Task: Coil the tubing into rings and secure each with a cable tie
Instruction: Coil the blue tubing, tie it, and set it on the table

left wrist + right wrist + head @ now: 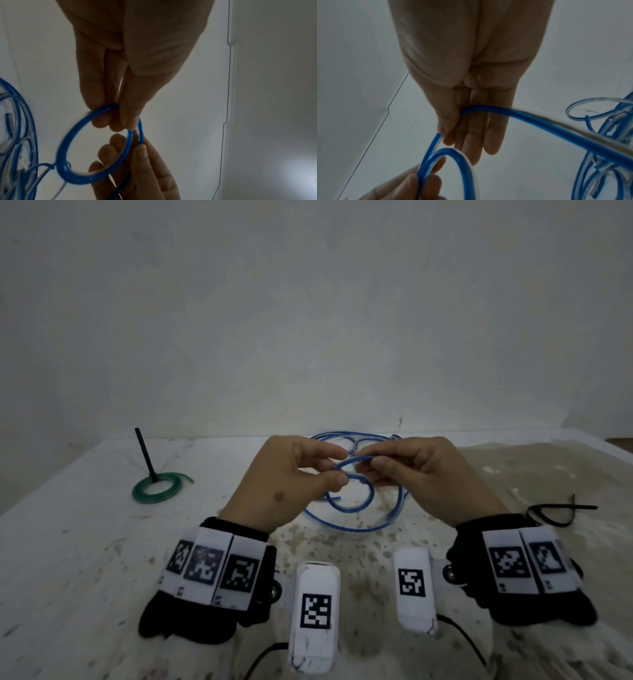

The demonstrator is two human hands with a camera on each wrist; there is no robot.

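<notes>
Black wrist straps point(236, 563) frame both hands above the stained white counter point(85, 542), where the left hand point(284, 484) and right hand point(421, 470) each pinch the thin blue flexible tubing point(352, 505), so lay each new turn flush on the small ring while the left grip stays firm

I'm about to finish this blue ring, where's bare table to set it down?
Bare table lies near left, below the green coil, and between that coil and the left hand. The middle is crowded with loose blue tubing; black cable ties lie right.
</notes>
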